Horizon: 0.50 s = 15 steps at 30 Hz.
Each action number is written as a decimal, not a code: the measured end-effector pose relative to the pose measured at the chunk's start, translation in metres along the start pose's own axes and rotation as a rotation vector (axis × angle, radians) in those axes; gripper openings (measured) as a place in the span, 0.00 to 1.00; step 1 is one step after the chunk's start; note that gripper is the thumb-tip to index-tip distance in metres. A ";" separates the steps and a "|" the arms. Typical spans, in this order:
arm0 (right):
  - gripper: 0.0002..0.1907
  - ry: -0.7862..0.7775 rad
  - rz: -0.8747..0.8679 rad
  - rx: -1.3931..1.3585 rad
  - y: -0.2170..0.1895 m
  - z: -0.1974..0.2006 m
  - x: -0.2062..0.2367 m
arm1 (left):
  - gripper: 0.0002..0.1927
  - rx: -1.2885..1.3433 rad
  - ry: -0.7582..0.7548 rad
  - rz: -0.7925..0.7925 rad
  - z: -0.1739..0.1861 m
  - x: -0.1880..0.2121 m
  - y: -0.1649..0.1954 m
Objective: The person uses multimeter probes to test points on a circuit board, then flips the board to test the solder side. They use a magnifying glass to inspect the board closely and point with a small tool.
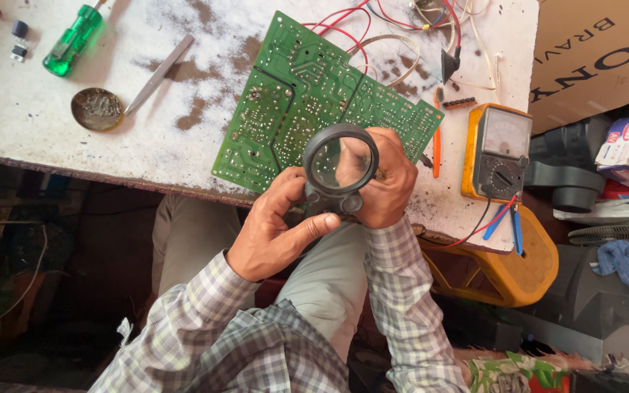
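A black round magnifying glass (340, 164) is held over the near edge of a green circuit board (296, 94) that lies solder side up on a white, stained table (30, 109). My left hand (278, 229) grips the magnifier's base from below, thumb pressed along it. My right hand (387, 182) wraps the magnifier's right side and rests on the board's near corner. Red, white and black wires (373, 29) run from the board's far edge.
A yellow analogue multimeter (498, 149) with red and blue probes sits at the right table edge, an orange tool (437, 138) beside the board. Tweezers (158, 73), a round tin (97, 109) and a green-handled screwdriver (73, 40) lie left. A cardboard box (598, 51) stands right.
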State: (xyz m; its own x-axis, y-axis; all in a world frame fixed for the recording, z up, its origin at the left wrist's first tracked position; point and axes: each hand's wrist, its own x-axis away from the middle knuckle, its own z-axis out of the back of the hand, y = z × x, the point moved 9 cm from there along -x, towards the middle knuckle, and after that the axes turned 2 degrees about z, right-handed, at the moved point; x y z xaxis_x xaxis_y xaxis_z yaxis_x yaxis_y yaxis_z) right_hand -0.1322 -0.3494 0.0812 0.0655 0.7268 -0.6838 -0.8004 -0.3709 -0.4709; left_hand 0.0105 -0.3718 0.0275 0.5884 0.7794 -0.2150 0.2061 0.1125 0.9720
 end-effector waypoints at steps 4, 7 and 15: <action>0.11 -0.003 -0.104 -0.095 0.009 -0.002 0.003 | 0.17 0.012 -0.001 0.044 -0.001 0.001 -0.004; 0.11 0.005 -0.058 -0.064 0.005 -0.002 0.003 | 0.17 0.028 -0.004 0.030 -0.002 0.001 -0.003; 0.17 -0.021 -0.007 -0.074 -0.001 -0.003 0.004 | 0.17 0.005 -0.001 0.015 -0.003 0.001 -0.002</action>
State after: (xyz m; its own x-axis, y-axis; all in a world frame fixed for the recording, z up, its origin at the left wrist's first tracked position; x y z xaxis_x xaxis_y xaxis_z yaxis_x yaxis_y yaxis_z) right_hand -0.1293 -0.3477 0.0769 0.0580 0.7412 -0.6688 -0.7535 -0.4070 -0.5164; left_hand 0.0087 -0.3696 0.0255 0.5920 0.7806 -0.2004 0.2009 0.0979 0.9747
